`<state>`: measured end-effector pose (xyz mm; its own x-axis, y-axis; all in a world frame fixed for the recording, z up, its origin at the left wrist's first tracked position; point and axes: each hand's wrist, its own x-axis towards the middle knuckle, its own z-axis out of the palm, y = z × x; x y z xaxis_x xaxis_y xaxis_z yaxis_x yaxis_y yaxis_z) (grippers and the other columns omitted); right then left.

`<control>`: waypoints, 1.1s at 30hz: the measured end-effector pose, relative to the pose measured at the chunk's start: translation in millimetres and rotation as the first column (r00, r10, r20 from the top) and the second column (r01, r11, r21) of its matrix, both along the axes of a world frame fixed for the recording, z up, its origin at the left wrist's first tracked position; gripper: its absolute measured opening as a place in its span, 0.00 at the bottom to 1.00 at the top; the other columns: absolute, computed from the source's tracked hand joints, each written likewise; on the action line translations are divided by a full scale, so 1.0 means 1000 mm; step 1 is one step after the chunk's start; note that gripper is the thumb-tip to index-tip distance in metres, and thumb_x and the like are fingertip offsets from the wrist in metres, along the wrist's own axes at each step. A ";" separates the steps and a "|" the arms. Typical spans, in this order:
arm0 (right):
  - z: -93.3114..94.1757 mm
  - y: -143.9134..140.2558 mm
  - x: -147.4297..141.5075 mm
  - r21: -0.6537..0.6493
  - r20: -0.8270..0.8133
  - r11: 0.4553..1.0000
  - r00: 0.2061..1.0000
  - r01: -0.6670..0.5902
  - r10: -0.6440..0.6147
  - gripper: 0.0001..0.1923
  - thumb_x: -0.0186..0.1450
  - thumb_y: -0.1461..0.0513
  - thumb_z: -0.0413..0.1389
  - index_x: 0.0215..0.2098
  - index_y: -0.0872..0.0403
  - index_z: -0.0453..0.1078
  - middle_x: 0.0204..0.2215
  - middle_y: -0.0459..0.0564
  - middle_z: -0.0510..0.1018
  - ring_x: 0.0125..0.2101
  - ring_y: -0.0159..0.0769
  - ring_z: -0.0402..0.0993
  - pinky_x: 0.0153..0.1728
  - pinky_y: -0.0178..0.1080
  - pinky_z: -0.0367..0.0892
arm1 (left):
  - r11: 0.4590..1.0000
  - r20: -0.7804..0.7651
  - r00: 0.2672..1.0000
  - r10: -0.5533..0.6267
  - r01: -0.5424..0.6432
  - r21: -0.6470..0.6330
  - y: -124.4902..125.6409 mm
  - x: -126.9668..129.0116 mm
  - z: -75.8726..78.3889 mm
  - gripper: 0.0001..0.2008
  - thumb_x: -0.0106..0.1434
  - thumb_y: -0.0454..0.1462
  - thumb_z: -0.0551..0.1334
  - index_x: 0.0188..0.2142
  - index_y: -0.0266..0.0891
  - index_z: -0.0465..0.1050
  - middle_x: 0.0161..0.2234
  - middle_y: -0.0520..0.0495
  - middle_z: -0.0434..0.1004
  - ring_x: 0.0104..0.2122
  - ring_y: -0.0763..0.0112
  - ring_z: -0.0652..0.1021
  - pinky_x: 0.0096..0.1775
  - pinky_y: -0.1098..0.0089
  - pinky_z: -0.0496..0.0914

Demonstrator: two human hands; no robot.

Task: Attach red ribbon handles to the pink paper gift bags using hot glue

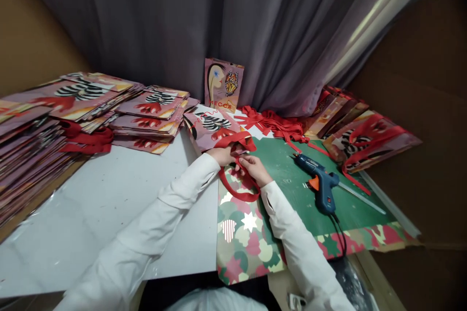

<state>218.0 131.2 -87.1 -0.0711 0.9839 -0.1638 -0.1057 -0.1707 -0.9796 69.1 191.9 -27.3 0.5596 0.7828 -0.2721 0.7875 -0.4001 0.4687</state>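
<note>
A printed paper bag [204, 131] with a zebra-striped figure lies on the table, its opening towards me. My left hand [222, 155] is closed on the bag's near edge, its fingertips partly hidden. My right hand [255, 167] pinches a red ribbon [239, 195] beside it, at the bag's mouth. The ribbon loops below both hands, and another part of it arches over the bag's opening. Just where the ribbon meets the bag is covered by my fingers.
A blue glue gun [324, 187] with a clear stick lies on the green mat [288, 175]. Red ribbons [280, 124] are heaped behind it. Stacks of flat bags [146, 112] stand left; ribboned bags [368, 141] lean right. One bag [223, 85] stands upright against the curtain [164, 24].
</note>
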 end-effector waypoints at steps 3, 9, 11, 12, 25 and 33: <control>0.000 -0.003 0.002 -0.003 0.009 1.000 1.000 0.013 -0.013 0.16 0.50 0.50 0.63 0.26 0.55 0.70 0.18 0.43 0.77 0.13 0.23 0.60 0.17 0.30 0.58 | 0.996 -0.054 0.995 0.089 -0.089 0.005 -0.001 0.006 -0.001 0.25 0.66 0.49 0.56 0.57 0.38 0.63 0.54 0.39 0.71 0.49 0.60 0.75 0.51 0.53 0.69; 0.002 -0.006 0.004 0.000 0.039 0.998 0.997 0.070 -0.070 0.15 0.50 0.52 0.63 0.24 0.54 0.68 0.16 0.41 0.74 0.11 0.22 0.57 0.14 0.29 0.53 | 0.982 -0.088 0.979 0.184 -0.180 0.054 -0.003 0.006 0.007 0.29 0.59 0.45 0.62 0.58 0.43 0.60 0.53 0.40 0.73 0.51 0.59 0.76 0.47 0.68 0.70; 0.004 -0.006 0.003 0.008 0.046 0.997 0.996 0.078 -0.078 0.15 0.50 0.52 0.63 0.23 0.54 0.68 0.15 0.40 0.74 0.11 0.22 0.57 0.14 0.29 0.52 | 0.979 -0.091 0.976 0.196 -0.190 0.072 -0.005 0.007 0.010 0.27 0.58 0.43 0.62 0.56 0.41 0.62 0.54 0.39 0.73 0.52 0.57 0.75 0.47 0.69 0.70; 0.005 -0.006 0.002 0.011 0.049 0.997 0.996 0.080 -0.080 0.15 0.50 0.52 0.63 0.23 0.54 0.67 0.15 0.40 0.74 0.11 0.22 0.57 0.14 0.29 0.52 | 0.978 -0.093 0.976 0.198 -0.192 0.077 -0.006 0.007 0.011 0.26 0.58 0.42 0.62 0.56 0.40 0.63 0.54 0.38 0.72 0.52 0.56 0.75 0.46 0.69 0.70; 0.004 -0.006 -0.006 0.085 0.057 0.977 0.978 0.198 -0.203 0.12 0.54 0.53 0.59 0.25 0.53 0.66 0.15 0.41 0.73 0.11 0.23 0.57 0.14 0.30 0.53 | 0.976 -0.088 0.975 0.206 -0.199 0.085 -0.013 0.012 0.020 0.24 0.57 0.39 0.63 0.54 0.40 0.65 0.52 0.39 0.75 0.50 0.57 0.77 0.45 0.70 0.71; 0.000 -0.004 -0.011 0.121 0.039 0.952 0.957 0.282 -0.288 0.16 0.54 0.50 0.60 0.24 0.52 0.64 0.16 0.41 0.73 0.12 0.23 0.56 0.14 0.31 0.53 | 0.977 -0.072 0.976 0.205 -0.200 0.070 -0.013 0.013 0.017 0.25 0.58 0.41 0.63 0.54 0.39 0.64 0.51 0.39 0.75 0.50 0.57 0.77 0.45 0.70 0.70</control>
